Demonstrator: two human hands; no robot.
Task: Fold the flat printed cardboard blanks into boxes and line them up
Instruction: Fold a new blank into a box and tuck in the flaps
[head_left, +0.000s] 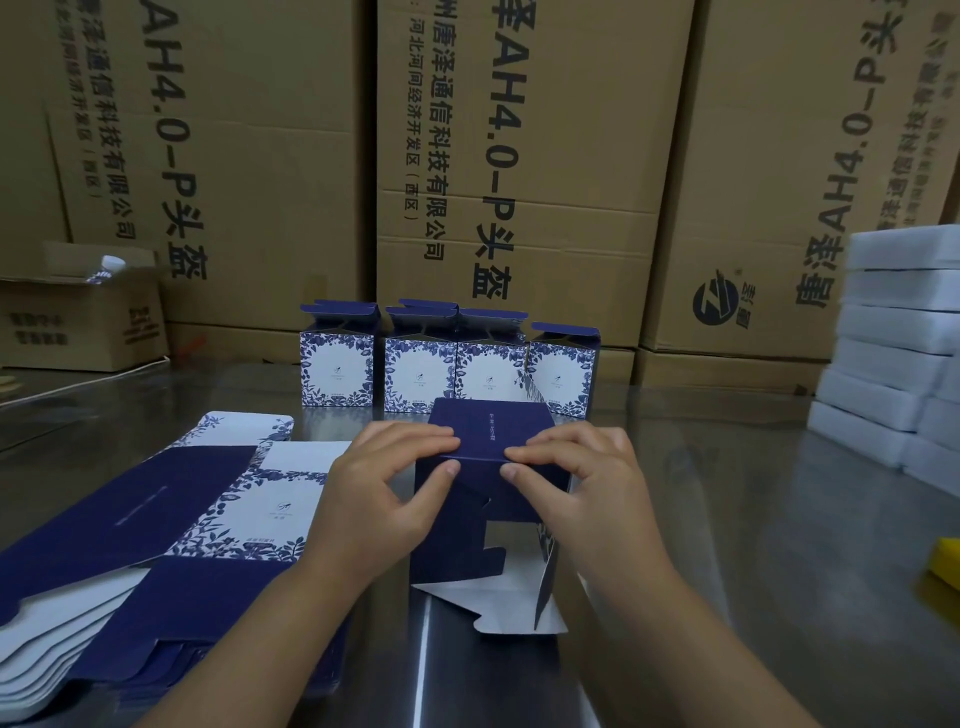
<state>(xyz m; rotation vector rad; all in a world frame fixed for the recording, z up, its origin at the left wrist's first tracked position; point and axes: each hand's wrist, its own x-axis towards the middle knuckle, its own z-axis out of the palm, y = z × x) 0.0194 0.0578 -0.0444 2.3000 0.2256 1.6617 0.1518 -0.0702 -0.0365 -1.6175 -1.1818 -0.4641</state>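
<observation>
**A:** What lies nearest the person?

**B:** At the left, a stack of flat blanks (156, 525) fanned out on the steel table (727, 545), navy and white with a leaf print. It looks thick, so I'd judge plenty of folding is left.

**A:** And the piece being worked?

**B:** Just right of that stack, in the middle of the table, is a half-folded box (488, 428). It is already opened into a tube. The end facing the person gapes, with its white-backed flaps (498, 608) splayed loose on the table.

**A:** How are the hands placed?

**B:** Both are on the box's upper near edge. The left hand (384, 488) has its fingers curled over the top panel and its thumb on the front face, pinching the crease. The right hand (576, 483) mirrors it, fingertips almost meeting the left's. Neither holds anything else.

**A:** So which step is this?

**B:** Squaring the body, I'd say. The end flaps are not yet tucked.

**A:** What's finished?

**B:** Behind it, four folded boxes (447, 364) stand upright in a row, top flaps standing open. The two middle ones touch; the leftmost stands slightly apart. This one would be the fifth.

**A:** Farther back?

**B:** White packs (893, 332) piled at the right, and tall brown cartons (519, 130) walling the rear.
</observation>
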